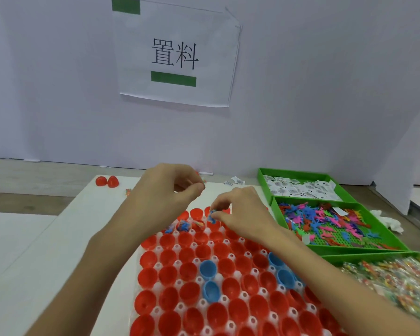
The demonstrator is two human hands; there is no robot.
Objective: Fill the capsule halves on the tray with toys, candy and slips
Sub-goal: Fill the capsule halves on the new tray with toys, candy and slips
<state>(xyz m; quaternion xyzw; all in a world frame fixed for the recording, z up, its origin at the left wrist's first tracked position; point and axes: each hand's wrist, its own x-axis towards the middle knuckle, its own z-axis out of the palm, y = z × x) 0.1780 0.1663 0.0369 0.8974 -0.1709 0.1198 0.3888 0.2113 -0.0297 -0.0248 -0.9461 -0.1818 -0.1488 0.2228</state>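
The right hand [238, 214] pinched a blue toy [212, 215] above far-row capsule halves [196, 212], evidently for dropping; left hand [165, 190] curled, contents indiscernible.

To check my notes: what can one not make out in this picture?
Head view only.
1. Whether the left hand holds anything: its curled fingers hide it.
2. The tray, near rows: cut by the bottom edge.
3. Print on the slips: too small.
4. The candy: blurred.
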